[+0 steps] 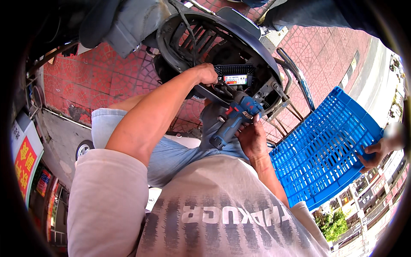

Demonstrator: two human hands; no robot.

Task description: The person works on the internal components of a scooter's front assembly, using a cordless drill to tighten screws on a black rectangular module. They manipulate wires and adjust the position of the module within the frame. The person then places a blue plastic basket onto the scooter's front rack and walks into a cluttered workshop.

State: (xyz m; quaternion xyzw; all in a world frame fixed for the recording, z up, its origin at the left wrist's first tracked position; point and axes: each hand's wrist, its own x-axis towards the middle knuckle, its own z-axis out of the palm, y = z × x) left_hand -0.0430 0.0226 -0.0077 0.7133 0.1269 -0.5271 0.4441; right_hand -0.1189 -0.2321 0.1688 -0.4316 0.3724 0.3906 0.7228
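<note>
My right hand (pixel 251 139) holds a blue and black cordless drill (pixel 244 108) from behind, its thumb at the tool's rear end. The drill's head points into the open body of a scooter (pixel 267 53), and its handle slants down to the left. My left hand (pixel 208 73) reaches inside the body with curled fingers, beside a black finned box (pixel 252 70) with a white and red label. Its fingertips are hidden, so what they grip cannot be made out. Dark cables (pixel 222 88) run below the box, near the drill's tip.
A blue plastic crate (pixel 317 150) stands tilted at my right, with another person's hand (pixel 372 156) on its rim. A metal tube frame (pixel 297 77) juts out beside the scooter body. Red patterned paving (pixel 98 73) lies beneath. Another person's dark trouser leg (pixel 308 15) is at the far right.
</note>
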